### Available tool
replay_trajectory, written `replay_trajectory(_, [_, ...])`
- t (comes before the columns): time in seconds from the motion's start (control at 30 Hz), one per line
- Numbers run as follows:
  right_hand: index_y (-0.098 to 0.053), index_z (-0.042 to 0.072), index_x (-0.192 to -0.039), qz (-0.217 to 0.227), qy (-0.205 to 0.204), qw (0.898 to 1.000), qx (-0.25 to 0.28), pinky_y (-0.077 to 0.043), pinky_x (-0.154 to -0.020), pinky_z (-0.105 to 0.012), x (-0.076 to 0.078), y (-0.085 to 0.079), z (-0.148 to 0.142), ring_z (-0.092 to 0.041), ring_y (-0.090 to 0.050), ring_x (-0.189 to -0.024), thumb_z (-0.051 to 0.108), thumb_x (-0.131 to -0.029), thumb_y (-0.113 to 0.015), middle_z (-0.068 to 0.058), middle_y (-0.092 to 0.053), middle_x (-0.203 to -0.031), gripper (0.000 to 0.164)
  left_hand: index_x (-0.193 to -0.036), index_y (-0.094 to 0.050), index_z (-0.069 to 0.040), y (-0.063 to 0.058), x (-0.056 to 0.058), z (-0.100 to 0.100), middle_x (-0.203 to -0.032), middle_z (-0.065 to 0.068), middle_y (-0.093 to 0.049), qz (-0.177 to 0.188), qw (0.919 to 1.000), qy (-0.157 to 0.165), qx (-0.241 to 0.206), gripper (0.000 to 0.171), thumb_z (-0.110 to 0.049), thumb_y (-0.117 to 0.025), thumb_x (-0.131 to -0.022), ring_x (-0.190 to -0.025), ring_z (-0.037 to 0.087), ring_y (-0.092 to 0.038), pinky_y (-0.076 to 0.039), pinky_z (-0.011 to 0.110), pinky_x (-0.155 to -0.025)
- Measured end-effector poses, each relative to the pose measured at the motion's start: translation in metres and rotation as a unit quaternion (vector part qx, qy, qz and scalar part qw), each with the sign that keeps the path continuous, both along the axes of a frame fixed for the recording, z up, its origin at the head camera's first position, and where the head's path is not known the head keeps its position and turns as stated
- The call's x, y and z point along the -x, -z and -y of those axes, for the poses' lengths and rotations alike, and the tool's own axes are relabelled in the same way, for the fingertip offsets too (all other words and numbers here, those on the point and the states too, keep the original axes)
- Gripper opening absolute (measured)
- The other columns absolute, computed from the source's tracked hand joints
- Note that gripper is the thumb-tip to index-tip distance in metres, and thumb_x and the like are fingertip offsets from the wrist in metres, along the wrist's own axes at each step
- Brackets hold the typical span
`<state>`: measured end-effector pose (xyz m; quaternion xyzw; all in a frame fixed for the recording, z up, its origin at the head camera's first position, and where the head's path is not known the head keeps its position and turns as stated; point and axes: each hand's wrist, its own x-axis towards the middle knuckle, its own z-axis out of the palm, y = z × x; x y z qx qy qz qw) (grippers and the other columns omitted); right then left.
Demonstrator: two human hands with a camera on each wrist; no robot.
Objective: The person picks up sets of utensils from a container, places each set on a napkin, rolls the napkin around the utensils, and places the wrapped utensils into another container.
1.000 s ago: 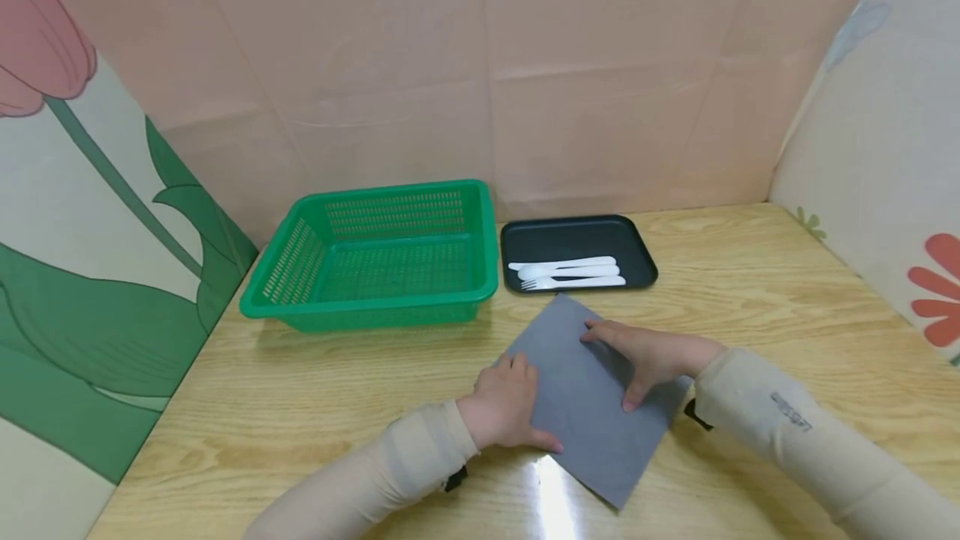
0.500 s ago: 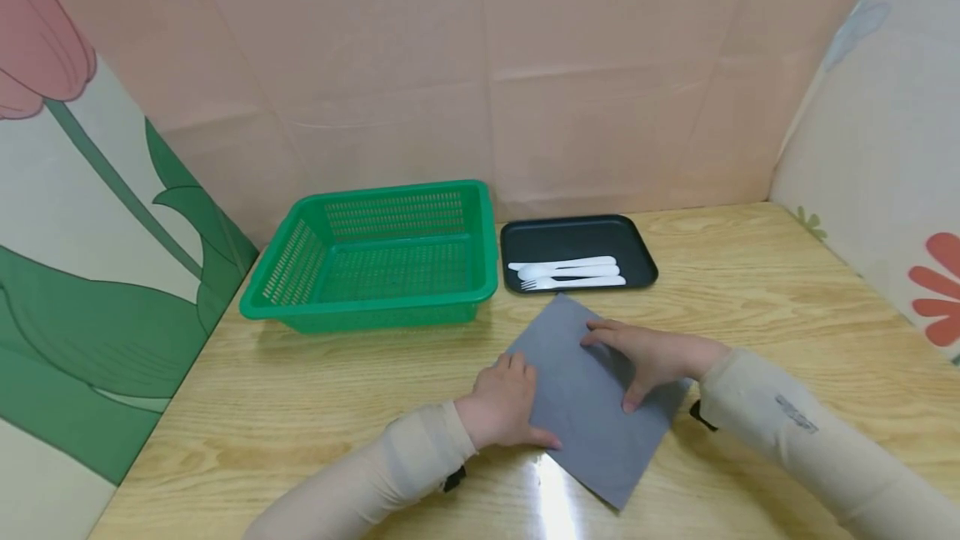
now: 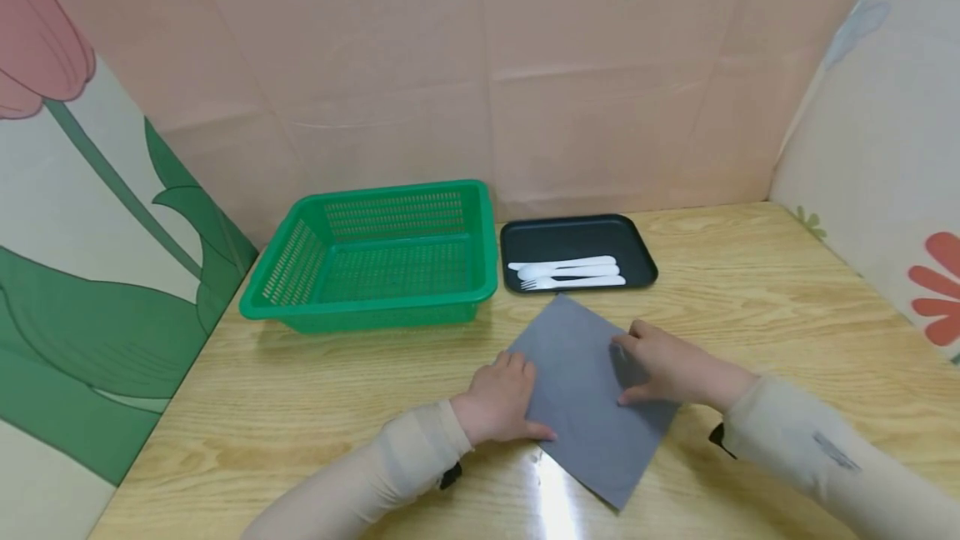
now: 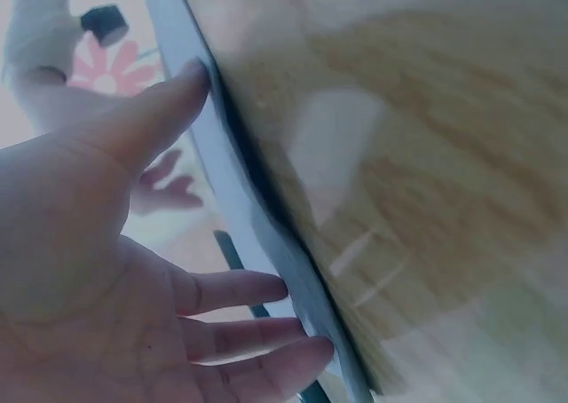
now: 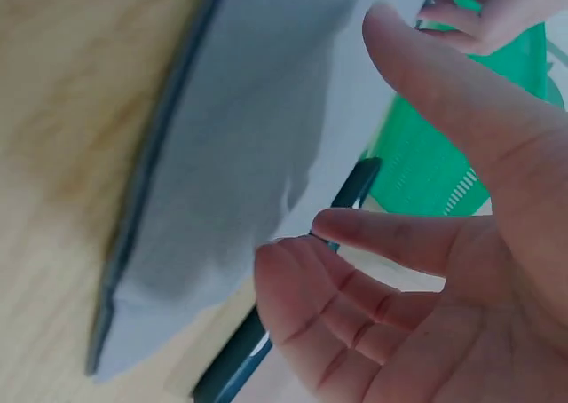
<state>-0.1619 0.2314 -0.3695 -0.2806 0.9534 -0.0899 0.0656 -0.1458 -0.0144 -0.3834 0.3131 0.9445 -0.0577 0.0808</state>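
Observation:
A grey folded cloth (image 3: 581, 415) lies flat on the table, turned cornerwise to me. My left hand (image 3: 497, 400) rests on its left edge, fingers extended and thumb spread; the left wrist view shows the thumb and fingertips along the cloth's layered edge (image 4: 257, 199). Over the cloth's right side is my right hand (image 3: 671, 365), thumb and fingers apart and loosely bent. In the right wrist view a gap shows between this thumb and the fingers, and the fingertips overlap the cloth (image 5: 231, 154) with nothing held between them.
Behind the cloth sits a black tray (image 3: 573, 238) with a white plastic knife (image 3: 562, 263), spoon (image 3: 570, 272) and fork (image 3: 573, 282). A green perforated basket (image 3: 367, 303) stands to its left. Printed sheets close off the back and sides of the wooden table (image 3: 780, 290).
My right hand has drawn back to the right across the cloth, its thumb and fingers closer together. My left hand has barely shifted; the cloth, tray and basket stay put.

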Motion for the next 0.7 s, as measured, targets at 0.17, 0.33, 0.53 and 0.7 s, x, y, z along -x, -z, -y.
replay_trajectory(0.17, [-0.054, -0.010, -0.120, 0.035, 0.019, 0.999, -0.013, -0.045, -0.068, -0.028, -0.0039, 0.0045, -0.0027, -0.013, -0.048, -0.079, 0.044, -0.065, -0.081, -0.010, -0.051, -0.095, 0.082, -0.107, -0.053, -0.007, 0.0016, 0.0041, 0.0052, -0.098, 0.002, -0.053, 0.003, 0.9994, 0.015, -0.033, 0.072, -0.068, -0.064, -0.071, -0.088, 0.014, -0.048, -0.044, 0.022, -0.061])
replay_trajectory(0.33, [-0.054, -0.012, -0.120, 0.037, 0.019, 0.999, -0.005, -0.044, -0.069, -0.029, -0.0044, 0.0081, -0.0045, -0.014, -0.047, -0.081, 0.045, -0.065, -0.080, -0.011, -0.051, -0.097, 0.083, -0.121, -0.051, -0.005, -0.0002, 0.0060, 0.0080, -0.119, 0.007, -0.053, 0.032, 0.9981, 0.020, -0.049, 0.078, -0.063, -0.066, -0.073, -0.107, 0.019, -0.051, -0.050, 0.026, -0.082])
replay_trajectory(0.53, [-0.053, -0.013, -0.122, 0.046, 0.022, 0.999, -0.007, -0.045, -0.070, -0.031, -0.0051, 0.0082, -0.0045, -0.015, -0.048, -0.082, 0.050, -0.064, -0.079, -0.013, -0.051, -0.100, 0.089, -0.140, -0.039, -0.006, -0.0013, 0.0075, 0.0086, -0.146, 0.010, -0.039, 0.072, 0.9958, 0.028, -0.049, 0.084, -0.058, -0.064, -0.078, -0.135, 0.023, -0.038, -0.038, 0.032, -0.107])
replay_trajectory(0.7, [-0.051, -0.014, -0.123, 0.052, 0.022, 0.998, -0.013, -0.047, -0.074, -0.035, -0.0070, 0.0073, -0.0058, -0.019, -0.050, -0.085, 0.054, -0.063, -0.078, -0.016, -0.050, -0.104, 0.094, -0.141, -0.038, -0.006, -0.0013, 0.0082, 0.0092, -0.147, 0.010, -0.038, 0.078, 0.9959, 0.020, -0.042, 0.086, -0.059, -0.064, -0.078, -0.136, 0.023, -0.037, -0.038, 0.032, -0.107])
